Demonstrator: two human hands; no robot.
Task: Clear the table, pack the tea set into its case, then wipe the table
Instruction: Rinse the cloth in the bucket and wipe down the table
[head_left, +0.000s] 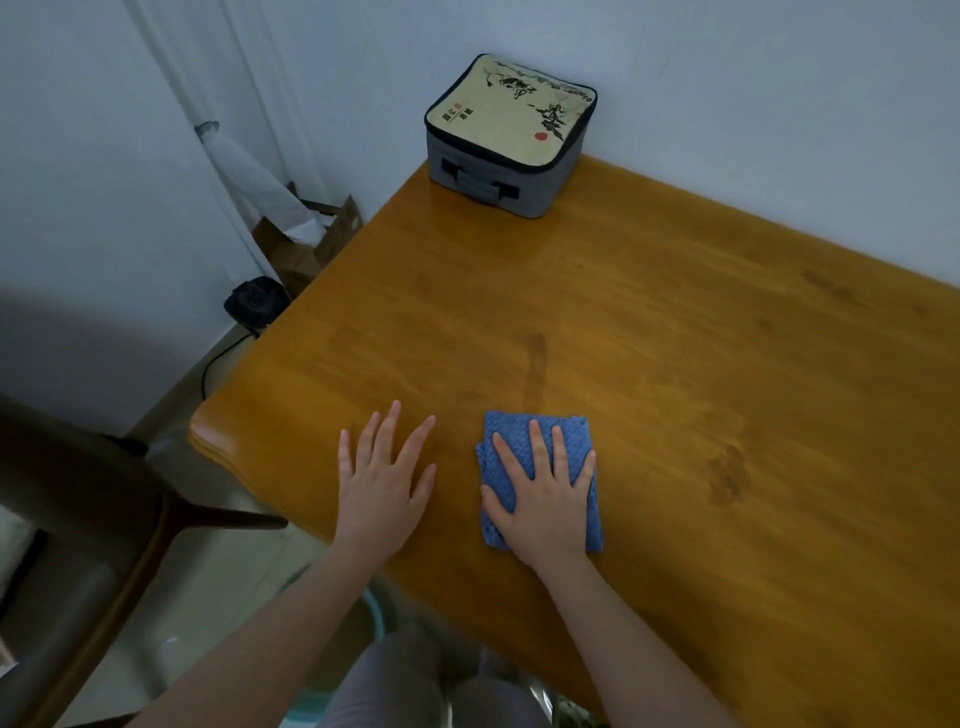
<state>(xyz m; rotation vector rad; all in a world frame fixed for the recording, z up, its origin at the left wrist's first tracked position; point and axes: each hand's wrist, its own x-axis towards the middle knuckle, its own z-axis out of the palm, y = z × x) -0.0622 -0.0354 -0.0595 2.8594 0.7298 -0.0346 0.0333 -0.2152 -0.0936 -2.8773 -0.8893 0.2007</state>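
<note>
Now at the wiping step, judging by the closed case (511, 135) parked at the far corner of the table (675, 338), close to the wall, lid down and handle facing this way. Pressing a folded blue cloth (511, 427) flat onto the wood with the right hand (540, 499), fingers straight and spread, not curled round anything. Resting the left hand (382, 483) just beside it on bare tabletop, fingers likewise straight and fanned, holding nothing. Cloth near the front edge, well apart from the case.

Likely soft, light and limp, that cloth: knitted or waffle-textured, folded into several layers, apt to bunch or unfold if dragged by one corner. Best driven with a flat palm over the middle, or pinched along a folded edge for lifting. Cannot tell whether damp. Case probably stiff-sided and padded, with fragile contents going by the task; best lifted by the front strap handle and kept level.

Counted: one cloth, one case, one table, two hands. Off the table to the left, one dark chair (104, 493), one brown paper bag (311, 244), one small black bin (254, 301) on the floor.
</note>
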